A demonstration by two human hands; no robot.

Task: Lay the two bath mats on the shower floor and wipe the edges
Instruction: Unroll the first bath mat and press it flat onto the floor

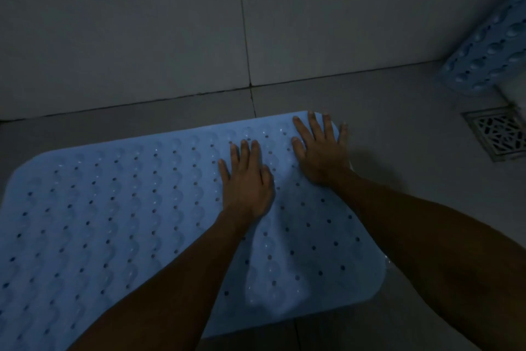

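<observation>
Head view shows one blue bath mat (113, 208) spread flat on the shower floor (412, 123), filling the 7 to 9 o'clock side. Both hands press it with fingers straight and spread: the left hand (247, 180) near the middle, the right hand (321, 151) on the mat's far corner towards 1 o'clock. The second mat (489, 46) leans at 2 o'clock, beyond the drain grate (498, 134), not yet laid. I see no cloth; the edges seem unwiped. Roughly a third done, I'd say.
</observation>
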